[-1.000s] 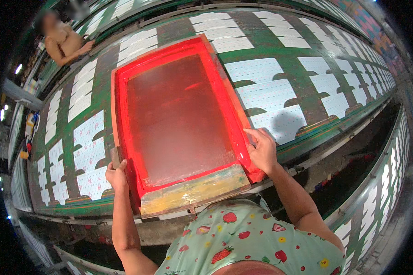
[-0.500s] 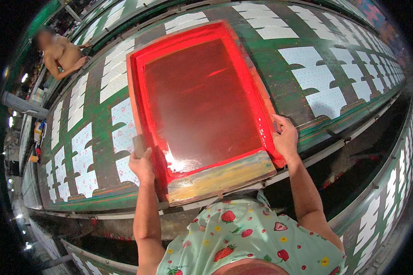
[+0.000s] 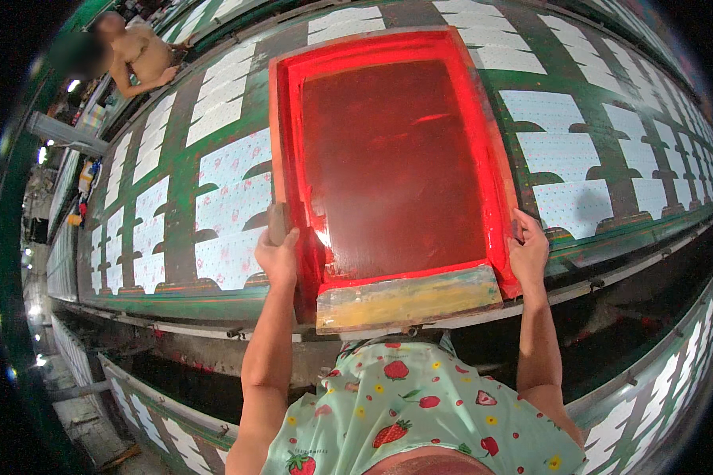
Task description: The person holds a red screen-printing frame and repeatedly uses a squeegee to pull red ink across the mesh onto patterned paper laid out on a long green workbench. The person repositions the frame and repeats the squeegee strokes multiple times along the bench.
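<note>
A screen-printing frame [image 3: 495, 150] with thick red ink along its inner walls fills the middle of the view. Its dark red mesh [image 3: 392, 166] looks wet and glossy near the front. A bare, paint-stained strip [image 3: 408, 299] forms the near end and reaches over the table's front edge. My left hand [image 3: 279, 260] is closed around a brownish block-like handle [image 3: 278, 224] on the left side. My right hand [image 3: 528, 252] grips the right side by a small handle, mostly covered by my fingers. Whether the frame rests on the table or hangs just above it, I cannot tell.
The long green-and-brown printing table [image 3: 178, 237] carries rows of cut white fabric panels. Those on the left [image 3: 231, 210] have pinkish prints; panels on the right [image 3: 570, 210] show small dots. A rail [image 3: 602, 283] runs along the front edge. Another person [image 3: 142, 59] leans at the far left.
The frame has shifted right along the table, with both my hands holding it. More of the pink-printed panels shows on its left, and its right side is closer to the dotted panels.
</note>
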Demonstrator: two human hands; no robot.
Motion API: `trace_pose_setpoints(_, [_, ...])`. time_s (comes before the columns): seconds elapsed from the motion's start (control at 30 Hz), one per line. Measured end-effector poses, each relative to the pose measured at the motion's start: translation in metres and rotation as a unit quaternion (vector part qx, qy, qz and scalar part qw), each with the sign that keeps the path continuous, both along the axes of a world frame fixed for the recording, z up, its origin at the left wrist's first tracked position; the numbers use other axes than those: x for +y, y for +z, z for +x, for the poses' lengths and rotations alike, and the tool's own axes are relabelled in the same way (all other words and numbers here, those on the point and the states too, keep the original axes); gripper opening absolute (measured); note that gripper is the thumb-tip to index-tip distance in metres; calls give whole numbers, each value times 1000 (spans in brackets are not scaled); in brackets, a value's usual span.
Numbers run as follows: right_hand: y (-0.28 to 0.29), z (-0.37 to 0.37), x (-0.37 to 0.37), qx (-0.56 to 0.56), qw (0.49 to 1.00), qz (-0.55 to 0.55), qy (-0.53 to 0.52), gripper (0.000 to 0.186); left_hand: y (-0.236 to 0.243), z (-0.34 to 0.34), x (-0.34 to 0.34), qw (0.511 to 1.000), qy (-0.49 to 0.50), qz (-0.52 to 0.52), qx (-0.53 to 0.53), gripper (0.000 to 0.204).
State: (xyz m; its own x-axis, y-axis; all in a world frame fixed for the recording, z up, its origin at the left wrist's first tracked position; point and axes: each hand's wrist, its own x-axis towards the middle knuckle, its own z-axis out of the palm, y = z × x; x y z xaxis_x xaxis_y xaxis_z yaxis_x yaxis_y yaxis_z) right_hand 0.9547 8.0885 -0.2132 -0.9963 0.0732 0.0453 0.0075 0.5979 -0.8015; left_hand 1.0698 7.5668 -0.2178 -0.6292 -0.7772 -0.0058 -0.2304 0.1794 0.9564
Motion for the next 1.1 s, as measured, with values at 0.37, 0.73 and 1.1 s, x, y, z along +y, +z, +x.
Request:
trace_pose_setpoints(0.37, [85,110,-83,118,875,175,435,54,-1,-3,-1,996,-24,-65,-61,40])
trace_pose_setpoints(0.73, [94,107,-186,101,821,316,465,42,-27,-7,-10,997,26,-76,-13,50])
trace_pose_setpoints(1.1, [89,132,-178,57,859,304,409,43,-32,-9,-10,989,-23,-123,76,53])
